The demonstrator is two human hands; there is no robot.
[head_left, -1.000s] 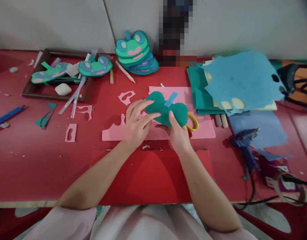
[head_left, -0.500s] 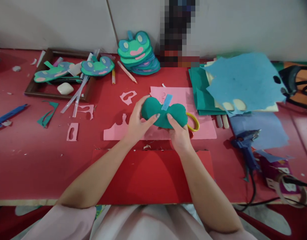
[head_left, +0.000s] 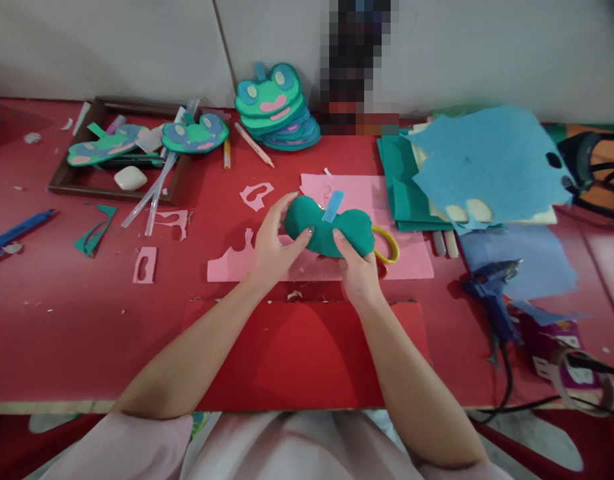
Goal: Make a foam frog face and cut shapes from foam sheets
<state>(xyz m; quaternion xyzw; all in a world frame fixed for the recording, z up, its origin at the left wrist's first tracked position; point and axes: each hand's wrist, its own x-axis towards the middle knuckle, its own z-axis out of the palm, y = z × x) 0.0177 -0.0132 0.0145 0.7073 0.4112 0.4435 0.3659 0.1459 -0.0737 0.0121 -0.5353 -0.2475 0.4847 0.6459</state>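
Between my two hands is a dark green felt frog-face cutout [head_left: 329, 230], its plain side facing me. A light blue felt tab [head_left: 333, 206] stands up from the dip in its top edge. My left hand [head_left: 277, 247] grips the left lobe, thumb on the front and fingers behind. With its thumb pressed on the lower front, my right hand [head_left: 359, 270] holds the right side; its other fingers are mostly hidden. Beneath lies a pink felt sheet [head_left: 407, 257]. Scissors with a yellow handle [head_left: 389, 244] show partly beside my right hand.
Finished frog faces [head_left: 271, 100] are stacked by the wall. A brown tray [head_left: 61, 180] holds two more faces and glue sticks. Blue felt [head_left: 491, 160] lies over green sheets at right, near a blue glue gun [head_left: 491, 287] with its cord. Pink scraps [head_left: 145, 265] lie at left.
Almost nothing differs. Both hands hold the green felt cutout in nearly the same place, with only a very slight shift.
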